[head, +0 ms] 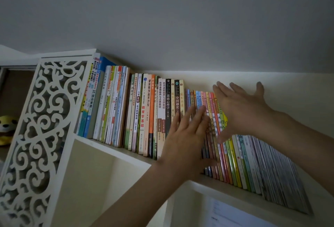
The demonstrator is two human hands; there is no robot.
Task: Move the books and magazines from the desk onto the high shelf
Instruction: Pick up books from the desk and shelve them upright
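A long row of upright books (144,111) fills the high white shelf (115,150) from left to right, with thin colourful magazines (235,159) leaning at the right end. My left hand (184,136) lies flat with straight fingers against the spines near the row's middle. My right hand (238,107) is spread open, its palm pressing on the tops and spines of the thin pink and yellow books. Neither hand holds anything. The desk is out of view.
A white carved fretwork panel (41,129) stands at the shelf's left end. Behind it sits a yellow plush toy (7,129). An open cubby (101,181) lies below the shelf, and a paper sheet (233,214) hangs lower right. The wall rises above.
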